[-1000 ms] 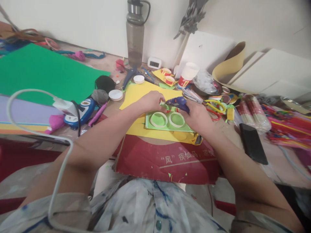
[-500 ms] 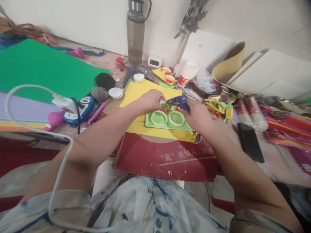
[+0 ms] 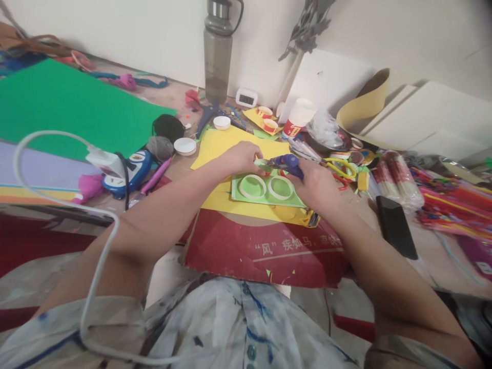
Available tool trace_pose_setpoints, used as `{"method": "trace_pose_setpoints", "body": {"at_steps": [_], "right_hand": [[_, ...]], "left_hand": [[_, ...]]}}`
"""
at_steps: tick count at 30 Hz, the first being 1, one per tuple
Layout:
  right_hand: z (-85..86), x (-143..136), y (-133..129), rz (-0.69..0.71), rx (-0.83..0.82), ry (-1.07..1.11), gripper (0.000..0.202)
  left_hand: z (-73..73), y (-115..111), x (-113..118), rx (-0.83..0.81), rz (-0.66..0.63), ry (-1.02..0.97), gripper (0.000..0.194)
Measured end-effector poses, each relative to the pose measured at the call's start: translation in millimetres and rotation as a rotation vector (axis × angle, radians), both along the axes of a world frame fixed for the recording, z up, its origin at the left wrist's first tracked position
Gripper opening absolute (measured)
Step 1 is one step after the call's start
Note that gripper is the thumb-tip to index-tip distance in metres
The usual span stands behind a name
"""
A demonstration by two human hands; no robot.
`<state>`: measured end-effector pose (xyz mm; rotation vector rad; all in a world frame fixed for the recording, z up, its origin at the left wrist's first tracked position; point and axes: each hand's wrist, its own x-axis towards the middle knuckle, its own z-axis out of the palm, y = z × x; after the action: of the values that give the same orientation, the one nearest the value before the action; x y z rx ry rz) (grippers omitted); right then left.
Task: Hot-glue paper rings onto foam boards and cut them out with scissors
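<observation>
My right hand (image 3: 317, 184) is closed around purple-blue-handled scissors (image 3: 286, 162), whose blades point left. The blade tips meet a small light green paper piece (image 3: 261, 162), pinched in my left hand (image 3: 244, 156). Just below both hands lies a light green paper sheet (image 3: 240, 196) with two pale rings (image 3: 280, 199) side by side on it. Bits of red show behind the rings, partly hidden by the hands. This sheet rests on a yellow sheet (image 3: 215, 146); a yellow tape dispenser (image 3: 311, 219) sits at its lower right.
A red cardboard sheet (image 3: 230, 246) covers the near edge. At the back stand a water bottle (image 3: 218, 61) and a paper cup (image 3: 300, 119). A phone (image 3: 395, 225) lies on the right. On the left, a white cable (image 3: 98, 277) hangs over my arm beside a blue power strip (image 3: 128, 177).
The whole view has shifted slightly. My hands, the scissors and the green paper piece stay nearly in the same place relative to the sheet.
</observation>
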<state>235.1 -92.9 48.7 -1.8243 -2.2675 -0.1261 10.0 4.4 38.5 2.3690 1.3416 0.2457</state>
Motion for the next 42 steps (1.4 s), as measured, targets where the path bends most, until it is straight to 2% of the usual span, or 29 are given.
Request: {"method": "trace_pose_setpoints", "body": {"at_steps": [10, 15, 25, 35, 42], "right_hand": [[-4.4, -7, 8, 0.032, 0.009, 0.041, 0.018], [-7.0, -7, 8, 0.037, 0.036, 0.045, 0.017], [-0.9, 1, -2, -0.013, 0.004, -0.004, 0.015], [-12.5, -2, 10, 0.054, 0.076, 0.053, 0.018], [-6.3, 0, 4, 0.003, 0.031, 0.017, 0.018]], "left_hand": [[-4.9, 4, -1, -0.002, -0.019, -0.006, 0.067], [-2.2, 2, 0, 0.004, -0.017, -0.016, 0.062], [1.7, -3, -1, -0.002, -0.006, -0.02, 0.064], [1.1, 2, 1, -0.025, -0.018, 0.025, 0.069], [-3.0, 3, 0, -0.013, -0.017, 0.002, 0.068]]}}
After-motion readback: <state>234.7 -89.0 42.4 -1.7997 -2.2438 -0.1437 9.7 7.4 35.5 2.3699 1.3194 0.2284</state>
